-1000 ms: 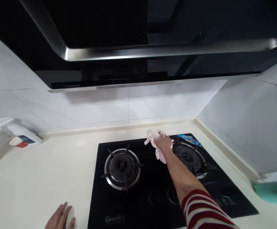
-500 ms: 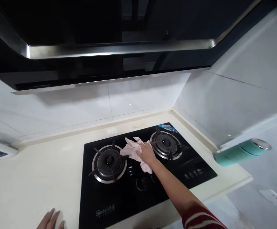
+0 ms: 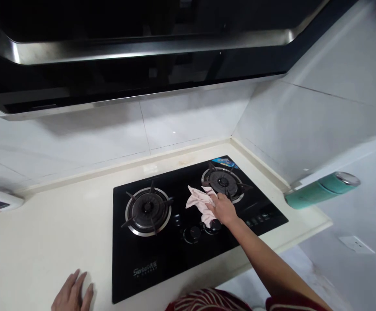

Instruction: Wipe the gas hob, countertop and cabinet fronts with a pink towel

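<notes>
My right hand (image 3: 224, 209) grips a pale pink cloth (image 3: 202, 201) and presses it on the black glass gas stove (image 3: 168, 263). It lies between the two burners, close to the right burner (image 3: 222, 182) and just behind the control knobs (image 3: 192, 233). Part of the cloth spreads out to the left of my fingers. The left burner (image 3: 148, 211) is uncovered, its pan supports in place. My left hand (image 3: 73, 293) rests on the pale countertop (image 3: 61, 233) left of the stove, fingers spread and holding nothing.
A dark range hood (image 3: 136, 73) hangs low over the stove. On the right, a green cylindrical bottle (image 3: 320, 190) stands by the wall. At the far left is a white container (image 3: 0, 198) with a red label. A wall socket (image 3: 356, 244) sits at lower right.
My right hand has slid the cloth rightward, away from the left burner toward the right one. More of my left hand shows on the countertop. The view has tilted down slightly.
</notes>
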The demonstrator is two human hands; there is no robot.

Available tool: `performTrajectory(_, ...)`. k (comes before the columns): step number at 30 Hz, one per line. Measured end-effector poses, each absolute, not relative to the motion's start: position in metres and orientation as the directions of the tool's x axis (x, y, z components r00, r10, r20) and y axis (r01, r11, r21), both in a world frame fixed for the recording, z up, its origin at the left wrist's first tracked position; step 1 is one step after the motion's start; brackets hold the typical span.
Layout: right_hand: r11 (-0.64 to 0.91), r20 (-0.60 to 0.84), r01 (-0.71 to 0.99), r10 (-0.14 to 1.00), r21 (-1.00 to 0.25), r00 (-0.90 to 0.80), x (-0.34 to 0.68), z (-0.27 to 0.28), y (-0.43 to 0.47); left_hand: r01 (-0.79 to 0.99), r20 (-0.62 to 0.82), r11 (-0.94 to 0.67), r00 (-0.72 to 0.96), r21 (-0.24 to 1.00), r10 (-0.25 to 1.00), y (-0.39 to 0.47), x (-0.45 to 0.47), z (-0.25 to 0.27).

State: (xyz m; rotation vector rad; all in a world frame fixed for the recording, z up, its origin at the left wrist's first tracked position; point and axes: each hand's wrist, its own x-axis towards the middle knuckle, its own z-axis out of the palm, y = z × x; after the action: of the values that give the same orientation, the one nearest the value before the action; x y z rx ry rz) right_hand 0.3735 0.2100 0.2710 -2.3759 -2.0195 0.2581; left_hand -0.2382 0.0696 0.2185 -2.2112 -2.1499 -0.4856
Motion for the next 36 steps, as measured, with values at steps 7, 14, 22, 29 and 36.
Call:
performTrajectory(7,-0.209,-0.171,0.975,0.966,-0.068,0.196,0.368,0.276,0.204,0.980,0.243,-0.048,-0.001,0.194,0.970,0.068,-0.234,0.220)
performTrajectory(14,-0.079,-0.167,0.990,0.984,-0.115,0.059,0.309,0.288,0.252,0.988,0.227,-0.024,-0.011,0.153,0.974,0.065,-0.229,0.223)
performTrajectory(22,0.168,-0.215,0.969,0.955,-0.180,-0.205,0.265,0.298,0.250,0.988,0.213,-0.019,-0.014,0.153,0.977,0.064,-0.227,0.227)
performTrajectory(29,0.543,-0.254,0.804,0.765,-0.242,-0.593,0.215,0.306,0.184,0.990,0.207,-0.006,-0.024,0.143,0.978,0.063,-0.226,0.227)
performTrajectory(36,0.886,-0.088,0.399,0.390,-0.234,-0.917,0.184,0.280,0.157,0.989,0.218,-0.017,-0.015,0.147,0.976,0.063,-0.229,0.225)
